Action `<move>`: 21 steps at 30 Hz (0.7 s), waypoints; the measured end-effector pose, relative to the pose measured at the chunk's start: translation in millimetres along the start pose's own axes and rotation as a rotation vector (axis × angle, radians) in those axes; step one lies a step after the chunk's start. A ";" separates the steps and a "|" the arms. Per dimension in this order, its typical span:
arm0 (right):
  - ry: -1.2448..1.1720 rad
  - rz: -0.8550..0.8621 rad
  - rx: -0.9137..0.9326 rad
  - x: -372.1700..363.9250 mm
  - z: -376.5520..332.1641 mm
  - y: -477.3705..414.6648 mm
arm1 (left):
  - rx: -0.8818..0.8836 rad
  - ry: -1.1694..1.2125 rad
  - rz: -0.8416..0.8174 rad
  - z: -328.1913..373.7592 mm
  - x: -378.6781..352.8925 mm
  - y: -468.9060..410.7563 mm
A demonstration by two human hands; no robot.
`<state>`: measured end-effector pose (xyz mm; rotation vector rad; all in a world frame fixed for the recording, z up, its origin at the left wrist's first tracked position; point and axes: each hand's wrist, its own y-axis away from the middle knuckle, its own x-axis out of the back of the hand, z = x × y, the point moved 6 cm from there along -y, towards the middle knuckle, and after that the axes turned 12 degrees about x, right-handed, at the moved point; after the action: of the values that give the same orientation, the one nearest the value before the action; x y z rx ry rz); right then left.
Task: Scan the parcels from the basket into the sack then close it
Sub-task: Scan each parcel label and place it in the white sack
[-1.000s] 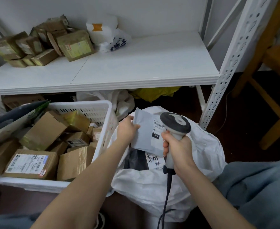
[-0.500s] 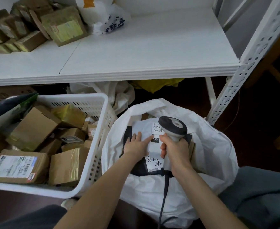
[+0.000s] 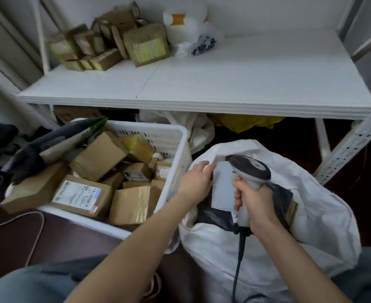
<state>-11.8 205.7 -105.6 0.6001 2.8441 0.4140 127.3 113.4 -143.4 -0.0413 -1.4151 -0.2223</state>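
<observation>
A white woven sack [image 3: 315, 217] stands open on the floor at the right. Inside it a grey mailer [image 3: 222, 191] lies on top of a black parcel [image 3: 215, 216]. My left hand [image 3: 196, 182] is at the sack's left rim, its relaxed fingers touching the mailer's left edge. My right hand [image 3: 256, 200] grips the handle of a grey corded barcode scanner [image 3: 251, 169], held over the sack's mouth. To the left, the white plastic basket [image 3: 181, 138] holds several brown cardboard parcels [image 3: 99, 158] and a labelled one [image 3: 79, 194].
A white shelf [image 3: 245, 84] spans the back, carrying more brown boxes [image 3: 145, 43] and a white bag [image 3: 189, 33]. Its perforated steel leg [image 3: 350, 145] stands right of the sack. A dark padded mailer [image 3: 53, 143] leans on the basket's left side. Cables [image 3: 27, 224] trail on the floor.
The grey mailer went from my left hand's grip down into the sack. My left hand then pressed it flat and now has slid left to the sack's rim. The scanner stays over the sack.
</observation>
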 end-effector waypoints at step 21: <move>0.046 -0.423 -0.070 -279.4 39.3 -1.9 | 0.619 0.083 0.179 -327.2 104.4 -42.5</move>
<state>247.9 95.5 -103.9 -0.0298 2.8767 0.4504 452.9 5.8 -97.0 0.3454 -1.3369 0.3629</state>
